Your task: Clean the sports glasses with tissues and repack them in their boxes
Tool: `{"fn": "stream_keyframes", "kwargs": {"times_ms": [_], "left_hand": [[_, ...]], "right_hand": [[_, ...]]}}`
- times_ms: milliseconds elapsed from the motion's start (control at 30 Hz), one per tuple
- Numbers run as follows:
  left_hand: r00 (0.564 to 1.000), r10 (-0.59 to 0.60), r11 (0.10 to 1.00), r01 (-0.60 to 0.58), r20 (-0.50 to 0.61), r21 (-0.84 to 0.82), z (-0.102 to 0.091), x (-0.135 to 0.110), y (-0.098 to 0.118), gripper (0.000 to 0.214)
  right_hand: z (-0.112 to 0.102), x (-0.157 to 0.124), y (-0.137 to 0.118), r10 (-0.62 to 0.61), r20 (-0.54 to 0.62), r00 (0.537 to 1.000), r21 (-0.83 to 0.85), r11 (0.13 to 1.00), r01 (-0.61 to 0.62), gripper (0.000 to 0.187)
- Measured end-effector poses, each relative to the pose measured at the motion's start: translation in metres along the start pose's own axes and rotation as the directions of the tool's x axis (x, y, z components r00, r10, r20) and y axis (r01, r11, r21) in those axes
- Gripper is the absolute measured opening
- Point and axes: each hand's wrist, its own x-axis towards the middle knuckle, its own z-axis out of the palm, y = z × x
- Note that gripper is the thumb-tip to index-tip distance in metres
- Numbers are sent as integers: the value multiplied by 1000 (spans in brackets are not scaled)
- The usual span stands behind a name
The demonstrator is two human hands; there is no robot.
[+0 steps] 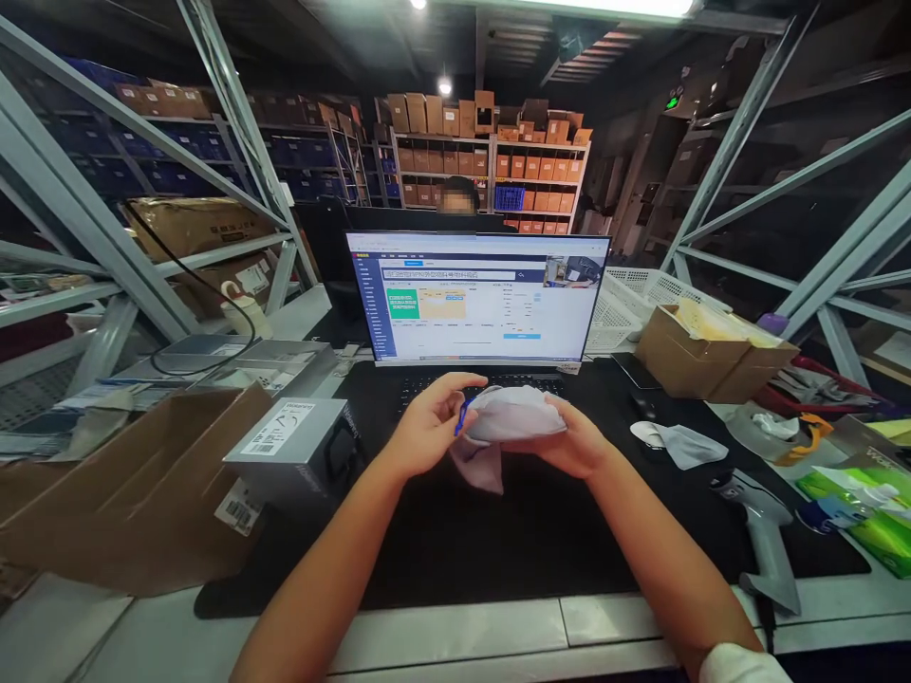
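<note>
Both of my hands hold a pale grey cloth-like bundle point(519, 414) above the black desk mat, in front of the keyboard point(413, 384). My left hand point(431, 422) pinches its left end, where a small blue strip point(462, 417) shows at the fingertips. My right hand point(576, 438) grips the other end, thumb on top and fingers underneath. A loose flap of the cloth hangs below. Whether anything is inside the bundle I cannot tell. Left of my left hand stands a grey box point(295, 460) with a white barcode label.
A monitor point(484, 304) stands behind my hands. An open cardboard box point(135, 493) is at the left. At the right lie a barcode scanner point(765, 541), a grey cloth piece point(690, 446), a mouse point(642, 406) and a filled carton point(697, 351). A person sits beyond the monitor.
</note>
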Motion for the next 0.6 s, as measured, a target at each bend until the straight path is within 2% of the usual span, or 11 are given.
{"fn": "stream_keyframes", "kwargs": {"times_ms": [100,167,233,333,400,500,600], "left_hand": [[993,-64,989,51,-97,-136,-2,0,-2,32],[974,-31,997,14,-226,-75,1,-1,-1,25],[954,128,991,-114,-271,65,6,-2,1,24],[902,391,910,-350,-183,221,12,-6,7,31],[873,473,866,-435,-121,246,15,-10,12,35],[850,507,853,-471,-145,225,17,-13,16,37],[852,419,908,-390,-316,152,12,-13,15,34]], "right_hand": [[0,5,4,9,-2,1000,31,999,-9,49],[1,6,9,31,-16,999,-17,999,-32,47],[3,4,15,66,-23,998,-71,995,-67,49],[12,2,24,96,-34,995,-96,990,-99,49],[20,2,30,106,-30,994,-64,992,-108,47],[32,6,38,74,-66,995,22,997,-72,46],[36,8,41,-22,-192,981,34,999,29,45]]}}
